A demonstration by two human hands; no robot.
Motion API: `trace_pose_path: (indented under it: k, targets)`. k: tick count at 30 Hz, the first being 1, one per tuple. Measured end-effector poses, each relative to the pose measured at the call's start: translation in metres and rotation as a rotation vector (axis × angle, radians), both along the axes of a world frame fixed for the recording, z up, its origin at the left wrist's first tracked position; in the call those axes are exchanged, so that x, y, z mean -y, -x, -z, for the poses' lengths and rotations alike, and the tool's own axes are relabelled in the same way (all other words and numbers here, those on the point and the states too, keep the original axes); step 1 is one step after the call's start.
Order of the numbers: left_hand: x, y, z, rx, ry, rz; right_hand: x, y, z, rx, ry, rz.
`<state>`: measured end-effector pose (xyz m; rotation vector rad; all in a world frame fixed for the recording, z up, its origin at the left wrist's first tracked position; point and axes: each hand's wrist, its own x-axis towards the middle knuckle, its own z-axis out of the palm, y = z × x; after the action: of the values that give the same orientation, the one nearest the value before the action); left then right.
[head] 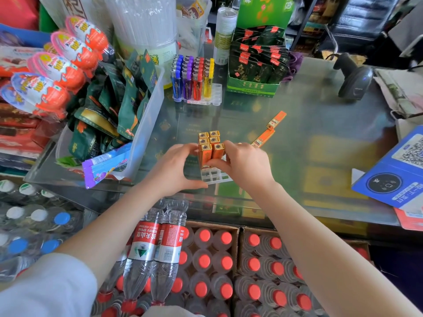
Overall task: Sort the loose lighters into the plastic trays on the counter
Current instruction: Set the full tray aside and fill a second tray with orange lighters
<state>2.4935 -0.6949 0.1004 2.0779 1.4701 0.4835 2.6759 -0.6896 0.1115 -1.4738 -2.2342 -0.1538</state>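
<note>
While upright in clear tray (214, 177) at counter (320, 124) edge, orange lighters (209, 146) pinched by left hand (175, 169) and right hand (243, 165); two loose lighters (270, 130) lying just right.

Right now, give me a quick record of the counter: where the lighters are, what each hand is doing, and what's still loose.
near tray: clear plastic, six orange lighters standing in it, front slots empty
left hand: steadying the orange lighters from the left
right hand: gripping the front right lighter
loose lighters: two orange ones lying flat on the glass counter
far tray: blue, purple, red and yellow lighters in rows, right end slots empty
</note>
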Motion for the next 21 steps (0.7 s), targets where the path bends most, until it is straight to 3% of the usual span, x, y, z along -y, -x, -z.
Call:
trace_pose_path:
  k: [5,8,12,17,21]
  targets:
    - [0.001,0.0,-0.002,0.015,0.032,-0.005,-0.009,-0.03,-0.006,-0.028,0.47,0.013]
    - [0.001,0.0,-0.002,0.014,0.042,-0.006,-0.012,-0.049,0.003,-0.141,0.392,0.172]
    - [-0.001,0.001,-0.002,0.02,0.054,0.003,-0.025,-0.058,0.014,-0.087,0.399,0.431]
    - [0.003,0.0,-0.002,0.041,0.037,0.009,-0.025,-0.051,0.02,0.073,0.39,0.497]
    - [0.004,-0.001,-0.002,0.044,0.036,0.009,-0.015,-0.053,0.021,0.033,0.346,0.482]
